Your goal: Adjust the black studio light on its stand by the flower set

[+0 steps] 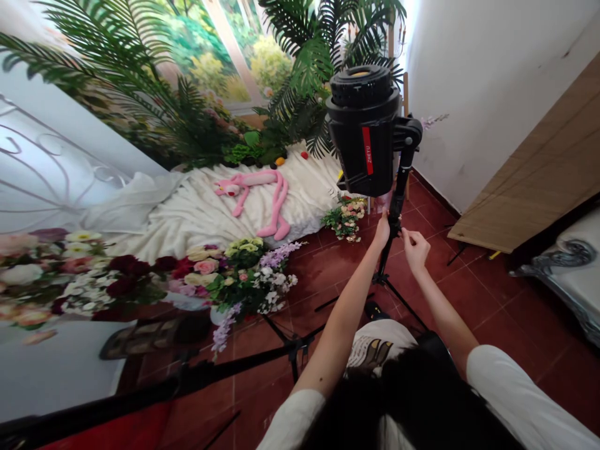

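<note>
A black studio light (347, 144) with a red label is mounted on top of a black light stand (397, 195), in front of me and right of centre. Wrapped around the stand's pole below the lamp, my left hand (383, 231) is closed. Just to the right of the pole, my right hand (415, 251) is closed in a pinch, fingertips at a small knob (400, 232) on the stand's collar. The fingers partly hide this knob. The stand's legs spread on the floor near my feet.
A pink plush toy (255, 181) lies on a white draped cloth (197, 209). Artificial flowers (244, 269) crowd the left, with another black stand (225, 369) below them. Palm leaves (323, 44) rise behind. On the right are a tan panel (534, 156) and ornate furniture (572, 256).
</note>
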Available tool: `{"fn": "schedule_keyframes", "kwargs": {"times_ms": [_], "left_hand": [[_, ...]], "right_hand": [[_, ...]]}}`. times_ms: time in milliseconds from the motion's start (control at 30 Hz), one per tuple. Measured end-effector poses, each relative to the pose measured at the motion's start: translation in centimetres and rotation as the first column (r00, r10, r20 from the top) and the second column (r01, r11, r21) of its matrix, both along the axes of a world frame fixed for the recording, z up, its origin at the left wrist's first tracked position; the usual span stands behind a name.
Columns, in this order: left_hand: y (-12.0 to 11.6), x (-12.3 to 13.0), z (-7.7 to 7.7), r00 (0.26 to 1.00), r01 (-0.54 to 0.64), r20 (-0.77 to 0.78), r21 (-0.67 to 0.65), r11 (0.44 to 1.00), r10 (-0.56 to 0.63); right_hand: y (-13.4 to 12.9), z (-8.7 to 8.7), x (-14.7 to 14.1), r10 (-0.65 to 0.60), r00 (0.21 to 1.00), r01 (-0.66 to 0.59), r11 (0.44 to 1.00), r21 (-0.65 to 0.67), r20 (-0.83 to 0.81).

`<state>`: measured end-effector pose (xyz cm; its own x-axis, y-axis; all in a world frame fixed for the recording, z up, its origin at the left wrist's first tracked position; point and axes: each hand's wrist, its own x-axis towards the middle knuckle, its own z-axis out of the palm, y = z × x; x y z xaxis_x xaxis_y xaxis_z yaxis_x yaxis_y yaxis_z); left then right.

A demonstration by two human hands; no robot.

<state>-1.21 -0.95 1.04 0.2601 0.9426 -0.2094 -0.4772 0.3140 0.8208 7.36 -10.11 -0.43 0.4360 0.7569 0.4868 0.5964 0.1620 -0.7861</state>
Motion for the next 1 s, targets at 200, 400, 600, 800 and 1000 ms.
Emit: {"fn": "schedule_keyframes", "kwargs": {"times_ms": [200, 400, 600, 800, 1000], "left_hand": [[-0.1, 0.0, 0.1, 1.000, -0.004, 0.023, 0.035, 0.999, 0.003], [0.4, 0.1, -0.7, 1.000, -0.028, 0.000, 0.107, 0.994, 0.028], [0.4, 0.1, -0.4, 0.997, -0.041, -0.054, 0.098, 0.994, 0.046], [0.3, 0.0, -0.3, 0.996, -0.037, -0.076, 0.093, 0.995, 0.045], [0.2, 0.0, -0.4, 1.000, -0.022, -0.012, 0.106, 0.994, 0.024]], "right_hand": [[-0.1, -0.7, -0.8, -0.070, 0.997, 0.069, 0.997, 0.029, 0.029], [-0.4, -0.9, -1.2, -0.070, 0.998, 0.070, 0.995, 0.077, -0.005], [-0.6, -0.9, -1.0, -0.014, 1.000, 0.015, 0.990, 0.141, -0.004], [-0.4, -1.4, -0.8, -0.003, 1.000, -0.001, 0.992, 0.129, 0.028], [-0.2, -0.6, -2.1, -0.131, 0.982, 0.138, 0.989, 0.046, -0.133]]}}
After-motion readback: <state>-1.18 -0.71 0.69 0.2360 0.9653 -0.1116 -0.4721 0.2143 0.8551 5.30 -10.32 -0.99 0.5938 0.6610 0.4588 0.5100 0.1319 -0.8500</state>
